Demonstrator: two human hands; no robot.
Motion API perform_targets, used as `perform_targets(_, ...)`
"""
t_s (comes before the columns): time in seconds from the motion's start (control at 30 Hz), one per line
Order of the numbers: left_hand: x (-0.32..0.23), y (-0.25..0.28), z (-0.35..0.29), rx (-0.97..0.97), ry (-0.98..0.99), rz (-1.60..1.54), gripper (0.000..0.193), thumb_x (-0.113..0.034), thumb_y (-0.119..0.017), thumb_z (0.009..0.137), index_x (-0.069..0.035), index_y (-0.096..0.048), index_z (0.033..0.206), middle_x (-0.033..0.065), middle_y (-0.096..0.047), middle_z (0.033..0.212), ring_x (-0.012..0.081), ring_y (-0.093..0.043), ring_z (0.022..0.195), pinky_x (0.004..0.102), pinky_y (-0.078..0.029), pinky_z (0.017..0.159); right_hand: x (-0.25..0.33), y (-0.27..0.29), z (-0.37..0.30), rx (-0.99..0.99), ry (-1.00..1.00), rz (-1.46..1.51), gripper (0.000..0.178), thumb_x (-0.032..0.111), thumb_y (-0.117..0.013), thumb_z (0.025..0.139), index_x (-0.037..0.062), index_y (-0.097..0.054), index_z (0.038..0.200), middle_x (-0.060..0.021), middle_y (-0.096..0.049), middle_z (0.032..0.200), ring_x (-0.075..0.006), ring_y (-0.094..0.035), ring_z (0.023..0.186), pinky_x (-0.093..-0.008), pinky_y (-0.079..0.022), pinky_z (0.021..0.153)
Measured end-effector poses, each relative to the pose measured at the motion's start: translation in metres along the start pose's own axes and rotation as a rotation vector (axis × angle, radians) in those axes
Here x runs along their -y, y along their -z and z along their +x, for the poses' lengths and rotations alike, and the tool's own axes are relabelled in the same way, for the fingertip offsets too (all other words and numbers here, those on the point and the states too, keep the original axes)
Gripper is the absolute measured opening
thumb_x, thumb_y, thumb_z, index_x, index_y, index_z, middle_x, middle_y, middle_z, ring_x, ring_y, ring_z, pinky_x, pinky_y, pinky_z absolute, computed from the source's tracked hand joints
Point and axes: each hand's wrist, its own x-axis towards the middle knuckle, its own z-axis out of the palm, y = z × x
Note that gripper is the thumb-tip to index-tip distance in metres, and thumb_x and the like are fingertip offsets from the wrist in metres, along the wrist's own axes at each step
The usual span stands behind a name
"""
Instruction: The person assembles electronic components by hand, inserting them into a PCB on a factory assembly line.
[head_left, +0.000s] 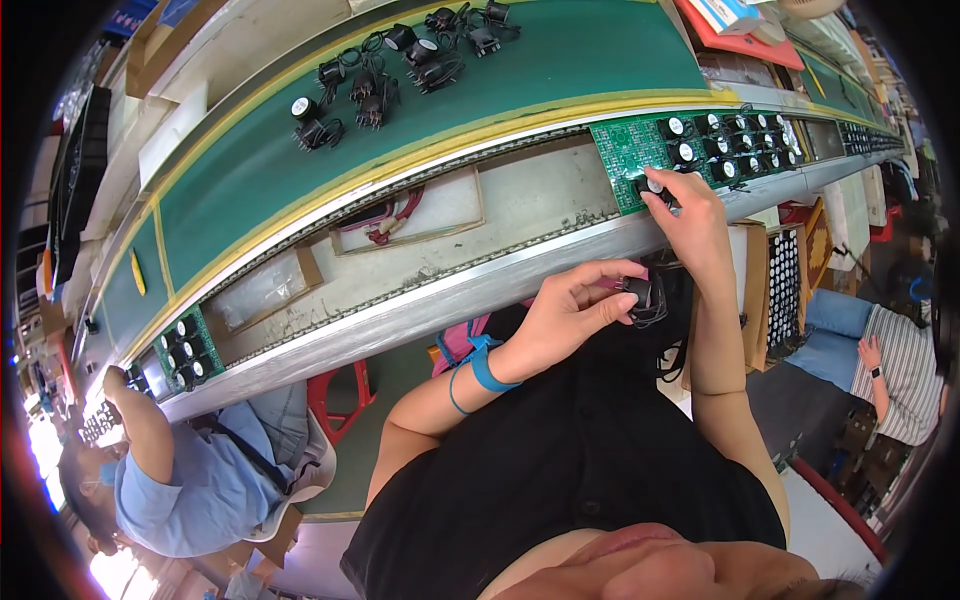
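Note:
My right hand (693, 215) reaches over the near left part of a green circuit board (622, 150). Its thumb and fingers pinch a small black round component with a white top (655, 186), low against the board. Several like it, such as one black component (716, 145), stand in rows on the board's right part. Closer to my body, my left hand (575, 312) holds a black component with coiled black wires (645, 295) between thumb and fingers. A blue wrist strap (488, 365) circles that wrist. The fingers partly hide both held pieces.
The board rests on a metal rail line (420, 287). Beyond it, a green work surface (240, 190) carries loose black wired components (373, 95). Another populated board (188, 350) lies down the line at left, near a co-worker in blue (200, 490). At right sits a person in stripes (905, 385).

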Motion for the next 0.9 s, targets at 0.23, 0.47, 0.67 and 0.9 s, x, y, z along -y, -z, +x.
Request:
perform_targets(0.23,0.001,0.002,0.0,0.015,0.002,0.023,0.035,-0.008,-0.061,0.092,0.004,-0.053,0.125,0.0084,-0.056,0.122,0.0124,-0.059,0.098,0.0271,-0.05,0.085,-0.015,0.014,0.004,0.174,-0.093,0.193,0.03,0.002,-0.058,0.087,0.0049,-0.064,0.116,-0.0148,-0.066,0.109,-0.0237,-0.065,0.09,-0.0316,-0.05,0.078)
perform_targets(0.47,-0.002,0.001,-0.003,-0.011,0.0,0.013,0.035,-0.008,-0.061,0.092,0.004,-0.053,0.124,0.009,-0.056,0.123,0.0126,-0.058,0.099,0.0274,-0.05,0.086,-0.018,0.035,0.022,0.222,0.341,0.015,0.039,-0.006,-0.054,0.079,0.0097,-0.066,0.112,-0.0148,-0.063,0.119,-0.0328,-0.06,0.105,-0.0373,-0.049,0.09)
perform_targets(0.67,0.0,0.0,-0.002,-0.002,-0.002,0.018,0.034,-0.008,-0.061,0.092,0.004,-0.054,0.123,0.0086,-0.057,0.121,0.012,-0.059,0.095,0.0271,-0.051,0.083,-0.025,0.029,0.025,0.377,0.45,-0.009,0.038,-0.006,-0.061,0.073,0.0048,-0.064,0.109,-0.0129,-0.063,0.112,-0.0308,-0.061,0.101,-0.0379,-0.05,0.087)
perform_targets(0.9,-0.002,0.0,-0.005,-0.004,0.041,0.006,0.034,-0.009,-0.061,0.093,0.003,-0.054,0.123,0.0085,-0.057,0.121,0.0129,-0.06,0.094,0.0271,-0.051,0.083,-0.022,0.025,0.019,0.281,0.189,-0.023,0.036,0.0,-0.067,0.078,0.0032,-0.062,0.114,-0.0139,-0.063,0.11,-0.03,-0.061,0.1,-0.0371,-0.049,0.086)
